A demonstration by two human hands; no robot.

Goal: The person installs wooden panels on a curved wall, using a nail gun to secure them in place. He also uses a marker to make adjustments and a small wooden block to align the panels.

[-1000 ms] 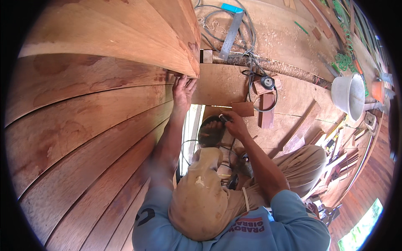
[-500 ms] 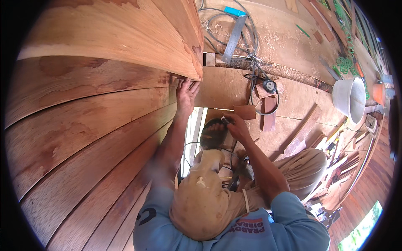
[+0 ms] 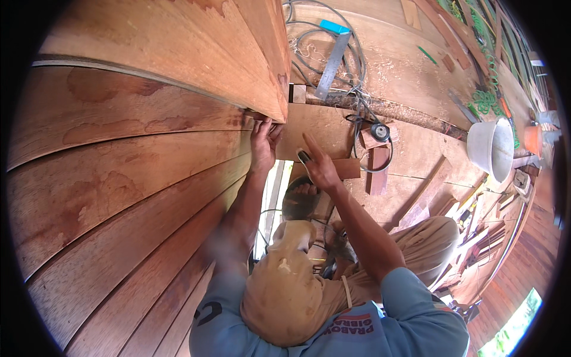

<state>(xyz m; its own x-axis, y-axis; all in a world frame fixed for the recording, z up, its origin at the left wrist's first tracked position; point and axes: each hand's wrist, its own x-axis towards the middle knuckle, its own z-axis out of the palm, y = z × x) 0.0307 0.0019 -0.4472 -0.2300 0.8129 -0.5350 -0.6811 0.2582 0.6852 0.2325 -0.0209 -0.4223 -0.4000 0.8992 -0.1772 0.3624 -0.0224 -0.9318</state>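
A: ok so what's changed from a second ago? Looks like the same pose to me lol

B: Check the right hand (image 3: 322, 169). It was down by the foot (image 3: 300, 201), and now it's up and further left, way closer to the left hand (image 3: 263, 149). Index finger's stuck out straight now too, toward the end of the upper board (image 3: 178, 53), but not touching it.

A: Still holding that small dark object (image 3: 304, 156)?

B: Yep, bent fingers closed round it. Too small to tell what it is.

A: And the left?

B: Hasn't really budged. Fingertips bent up against the board's lower corner. Can't tell if they're pinching it or just pressing.

A: Board moved at all?

B: It's in the same spot, overhanging the lower planks (image 3: 119, 172). There's a clearer edge line under it on the left now, but the view shifted a bit, so can't say. The square (image 3: 334, 66) is still lying across the cable (image 3: 361, 56).
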